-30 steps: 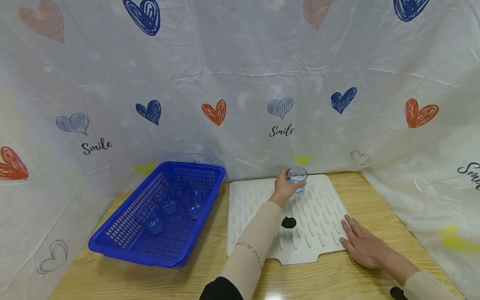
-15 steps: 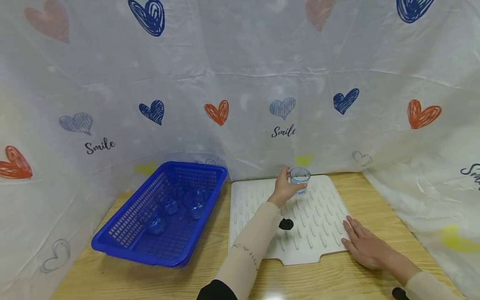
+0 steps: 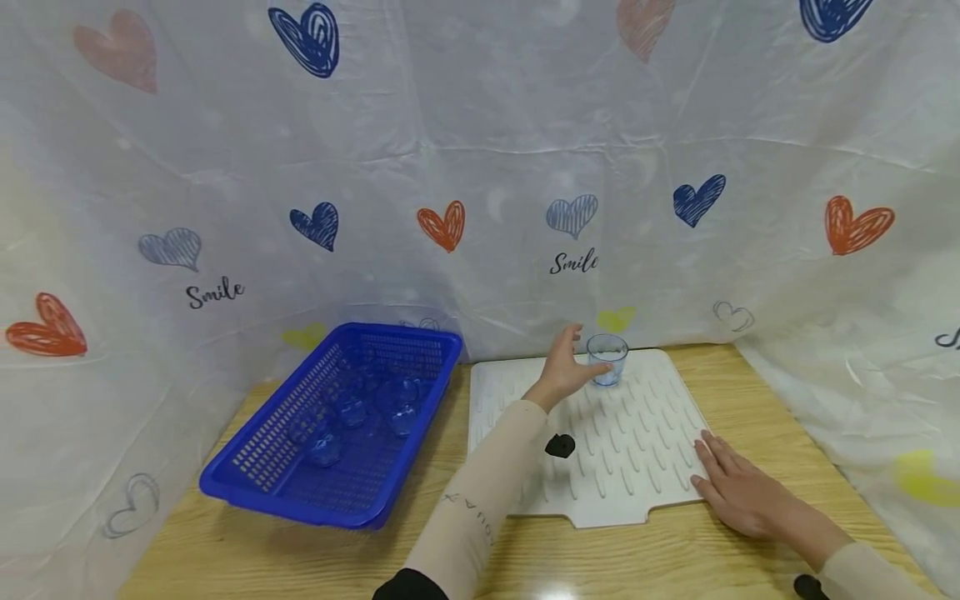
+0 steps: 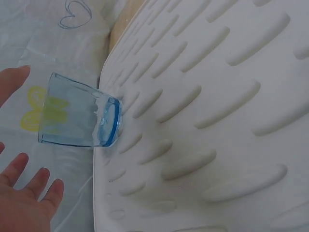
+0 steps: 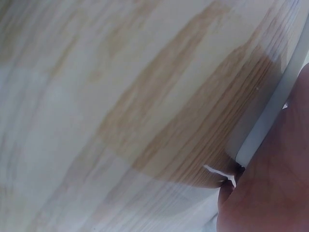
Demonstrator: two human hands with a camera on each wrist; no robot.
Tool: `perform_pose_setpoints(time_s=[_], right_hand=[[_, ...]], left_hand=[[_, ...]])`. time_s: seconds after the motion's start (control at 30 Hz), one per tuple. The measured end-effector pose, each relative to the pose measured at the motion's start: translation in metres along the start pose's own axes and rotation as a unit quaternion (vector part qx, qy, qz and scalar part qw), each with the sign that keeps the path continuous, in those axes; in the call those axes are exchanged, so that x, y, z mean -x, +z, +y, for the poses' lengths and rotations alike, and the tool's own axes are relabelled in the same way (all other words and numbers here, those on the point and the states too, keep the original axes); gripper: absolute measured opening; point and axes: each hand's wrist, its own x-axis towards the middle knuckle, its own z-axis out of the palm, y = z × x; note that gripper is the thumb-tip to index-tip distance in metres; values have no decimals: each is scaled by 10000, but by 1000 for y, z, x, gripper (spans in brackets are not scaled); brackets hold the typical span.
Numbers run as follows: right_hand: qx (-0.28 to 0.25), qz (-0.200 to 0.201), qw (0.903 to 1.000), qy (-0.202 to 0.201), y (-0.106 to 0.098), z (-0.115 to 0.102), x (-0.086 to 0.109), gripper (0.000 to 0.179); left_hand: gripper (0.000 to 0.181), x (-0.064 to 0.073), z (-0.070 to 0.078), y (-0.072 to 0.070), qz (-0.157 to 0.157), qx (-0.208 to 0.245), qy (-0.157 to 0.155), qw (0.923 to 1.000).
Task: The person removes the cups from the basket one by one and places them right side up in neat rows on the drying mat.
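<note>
A clear bluish drinking glass stands upright near the back edge of the white ridged mat. My left hand is just left of it, thumb and fingers spread apart. In the left wrist view the glass sits with its base on the mat, and the fingers and thumb are apart from it. My right hand lies flat with its fingertips at the mat's right edge. The right wrist view shows only part of that hand beside the mat's rim.
A blue plastic basket with several clear glass vessels inside stands to the left on the wooden table. Behind the table hangs a pale curtain printed with hearts, which also runs along both sides.
My left hand has loosened from around the glass and drawn back to the left, leaving the glass standing on the mat. The right hand keeps its place at the mat's edge.
</note>
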Motion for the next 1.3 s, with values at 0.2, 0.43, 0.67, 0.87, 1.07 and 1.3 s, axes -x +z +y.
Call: perform_pose_setpoints(time_s=[0.2, 0.43, 0.67, 0.87, 1.07, 1.3], right_hand=[[-75, 244, 9995, -164, 8, 9, -1, 68], [-179, 329, 9989, -276, 10, 10, 1, 67], [-161, 393, 9986, -327, 10, 13, -2, 67], [-123, 290, 9990, -310, 7, 11, -4, 68], [-82, 80, 9997, -211, 1, 4, -4, 67], [-183, 120, 9993, -290, 5, 5, -1, 69]], left_hand=[[86, 5, 5, -9, -78, -49, 32, 10000], [87, 14, 11, -20, -148, -264, 143, 9994], [86, 26, 18, -35, -251, -404, 149, 9988], [82, 34, 18, -44, -286, -461, 96, 9985], [80, 44, 21, -54, -500, -560, 94, 9971], [69, 57, 23, -69, -857, -708, 196, 9936]])
